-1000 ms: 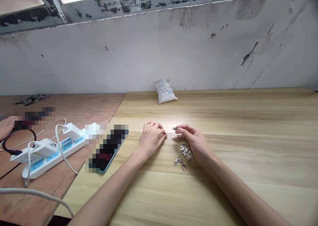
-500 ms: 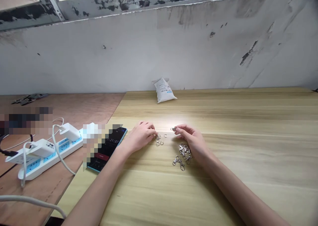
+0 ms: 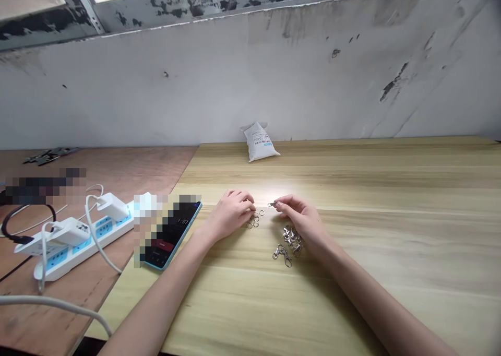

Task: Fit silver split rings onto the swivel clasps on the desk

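My right hand point(image 3: 301, 215) pinches a small metal swivel clasp point(image 3: 272, 204) between thumb and fingertips, its ring-like end pointing left. Below that hand lies a pile of silver lobster clasps point(image 3: 293, 239), with a few more clasps point(image 3: 282, 255) just in front. My left hand point(image 3: 234, 212) rests on the table with curled fingers at a small group of split rings point(image 3: 255, 223). Its fingertips are close together over the nearest rings; whether a ring is between them is hidden. One ring point(image 3: 262, 213) lies slightly apart, between both hands.
A phone point(image 3: 172, 236) lies left of my left forearm. Further left, a white power strip point(image 3: 104, 229) with chargers and cables is on a brown table. A white packet point(image 3: 261, 143) stands at the back by the wall.
My left hand has shifted slightly right over the rings, and its fingertips now cover some of them. My right hand still holds the clasp in nearly the same place.
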A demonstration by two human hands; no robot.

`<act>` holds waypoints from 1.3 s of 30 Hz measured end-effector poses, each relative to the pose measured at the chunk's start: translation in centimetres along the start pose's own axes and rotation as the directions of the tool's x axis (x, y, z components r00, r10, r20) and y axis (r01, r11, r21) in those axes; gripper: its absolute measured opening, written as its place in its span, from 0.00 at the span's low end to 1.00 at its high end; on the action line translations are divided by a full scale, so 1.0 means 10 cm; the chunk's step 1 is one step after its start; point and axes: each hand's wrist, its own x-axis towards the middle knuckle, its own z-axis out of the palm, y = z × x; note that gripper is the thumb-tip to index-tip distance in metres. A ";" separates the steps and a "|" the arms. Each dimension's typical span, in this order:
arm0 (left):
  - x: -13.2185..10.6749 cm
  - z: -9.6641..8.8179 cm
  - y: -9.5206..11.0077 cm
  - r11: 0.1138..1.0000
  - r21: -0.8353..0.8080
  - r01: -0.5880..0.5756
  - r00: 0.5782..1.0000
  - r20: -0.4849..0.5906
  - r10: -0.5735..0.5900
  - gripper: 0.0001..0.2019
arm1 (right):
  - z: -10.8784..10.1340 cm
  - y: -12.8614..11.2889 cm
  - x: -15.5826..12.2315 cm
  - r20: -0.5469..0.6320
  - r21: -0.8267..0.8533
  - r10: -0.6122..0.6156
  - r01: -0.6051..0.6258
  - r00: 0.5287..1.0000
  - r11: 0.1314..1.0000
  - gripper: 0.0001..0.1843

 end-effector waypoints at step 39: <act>0.01 -0.12 0.21 0.633 -0.704 0.321 0.938 0.144 -0.316 0.07 | 0.01 -0.02 -0.08 0.255 -0.643 -0.683 0.647 0.685 0.409 0.08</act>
